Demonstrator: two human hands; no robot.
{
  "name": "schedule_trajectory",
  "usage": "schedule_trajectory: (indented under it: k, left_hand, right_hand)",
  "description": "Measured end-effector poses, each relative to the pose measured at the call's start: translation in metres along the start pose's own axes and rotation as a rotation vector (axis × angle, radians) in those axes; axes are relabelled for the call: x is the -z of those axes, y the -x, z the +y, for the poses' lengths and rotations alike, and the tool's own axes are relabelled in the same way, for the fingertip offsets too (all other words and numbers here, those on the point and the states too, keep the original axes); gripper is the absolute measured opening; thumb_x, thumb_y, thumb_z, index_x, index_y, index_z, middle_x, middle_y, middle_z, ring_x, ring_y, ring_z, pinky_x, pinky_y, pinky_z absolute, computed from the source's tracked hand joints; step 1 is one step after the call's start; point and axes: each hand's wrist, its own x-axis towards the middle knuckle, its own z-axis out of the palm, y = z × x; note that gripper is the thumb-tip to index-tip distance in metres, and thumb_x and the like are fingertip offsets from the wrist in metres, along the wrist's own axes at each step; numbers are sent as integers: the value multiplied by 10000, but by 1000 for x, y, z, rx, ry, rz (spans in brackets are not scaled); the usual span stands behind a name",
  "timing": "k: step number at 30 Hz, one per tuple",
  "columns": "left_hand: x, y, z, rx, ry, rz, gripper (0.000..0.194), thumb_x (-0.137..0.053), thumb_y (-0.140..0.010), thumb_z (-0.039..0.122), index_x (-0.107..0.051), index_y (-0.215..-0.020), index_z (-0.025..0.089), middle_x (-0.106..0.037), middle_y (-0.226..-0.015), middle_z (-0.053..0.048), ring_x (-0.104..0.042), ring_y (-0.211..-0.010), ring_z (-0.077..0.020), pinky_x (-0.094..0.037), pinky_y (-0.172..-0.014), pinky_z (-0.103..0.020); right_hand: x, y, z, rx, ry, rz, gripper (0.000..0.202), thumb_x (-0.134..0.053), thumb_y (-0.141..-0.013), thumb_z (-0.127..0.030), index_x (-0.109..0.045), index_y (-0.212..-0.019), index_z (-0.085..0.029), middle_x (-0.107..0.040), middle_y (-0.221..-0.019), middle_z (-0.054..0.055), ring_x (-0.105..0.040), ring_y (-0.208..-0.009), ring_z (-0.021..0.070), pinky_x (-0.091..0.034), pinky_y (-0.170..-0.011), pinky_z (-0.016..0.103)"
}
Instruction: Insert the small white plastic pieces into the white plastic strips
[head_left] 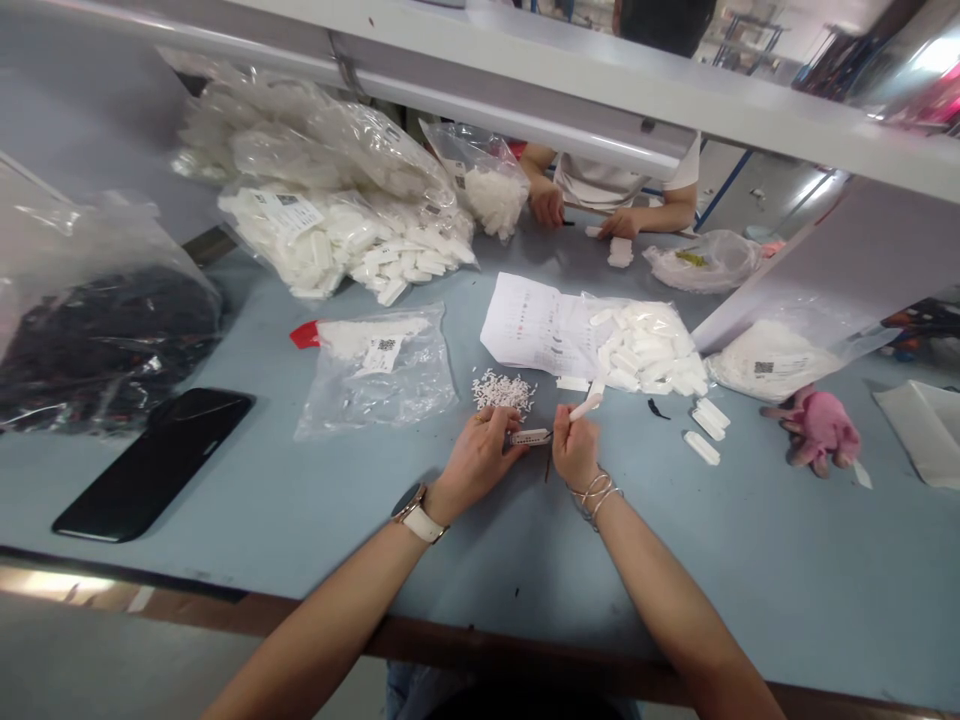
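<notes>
My left hand [484,455], with a watch at its wrist, is closed on the end of a small white plastic strip [531,437] that has a row of dark holes. In my right hand [576,450] is a thick white-handled tool [586,406], its thin dark tip at the strip's right end. A thin brown piece [547,468] shows just below that tip; what it belongs to is unclear. Right behind my left hand lies a pile of tiny white pegs [501,392]. White strips [572,383] lie behind my right hand, and others [705,446] to its right.
A bag of white parts [651,350] rests on a printed sheet [525,320]. Left are a flat clear bag [382,375], a black phone-like slab [154,465] and large filled bags [337,220]. A pink glove [821,430] lies right. Across the table, a co-worker's hands [619,222] handle parts under the shelf.
</notes>
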Motion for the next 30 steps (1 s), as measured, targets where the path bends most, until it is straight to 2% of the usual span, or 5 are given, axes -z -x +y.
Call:
schedule_trajectory:
  k: [8, 18, 23, 27, 30]
  left_hand:
    - [1, 1, -1, 0, 9, 7, 349, -700, -741, 177, -431, -961, 209, -646, -836, -23, -605, -890, -233, -510, -762, -359]
    - [1, 1, -1, -76, -21, 124, 244, -623, -796, 189, -446, -964, 203, -634, -823, -31, -598, -818, -218, -509, -718, -348]
    - [2, 2, -2, -145, -2, 214, 130, -522, -863, 204, -469, -981, 200, -629, -853, -46, -596, -840, -210, -511, -758, -344]
    - [2, 2, -3, -160, -45, 187, 195, -537, -860, 230, -470, -1038, 186, -641, -938, -81, -594, -926, -239, -506, -802, -376]
    - [2, 2, -3, -140, -43, 154, 264, -551, -846, 237, -456, -1087, 189, -659, -920, -75, -597, -932, -252, -507, -806, -395]
  right_hand:
    - [5, -9, -3, -322, -373, 262, 392, -366, -886, -546, -511, -769, -201, -548, -611, -11, -486, -496, 125, -412, -502, 261]
    - [10, -7, -9, -124, -206, -250, 259, -459, -867, -449, -573, -824, -221, -698, -918, 57, -651, -812, 204, -493, -725, 323]
    - [14, -7, -9, -22, -200, -440, 199, -587, -790, -417, -529, -761, -229, -709, -771, 11, -650, -662, 184, -485, -614, 278]
    - [35, -26, -1, -78, -93, -319, 214, -603, -773, -423, -497, -732, -242, -719, -820, 23, -644, -682, 197, -479, -651, 306]
    - [71, -45, 21, -212, -7, 0, 232, -584, -769, -434, -460, -727, -243, -714, -893, 43, -648, -742, 211, -481, -725, 356]
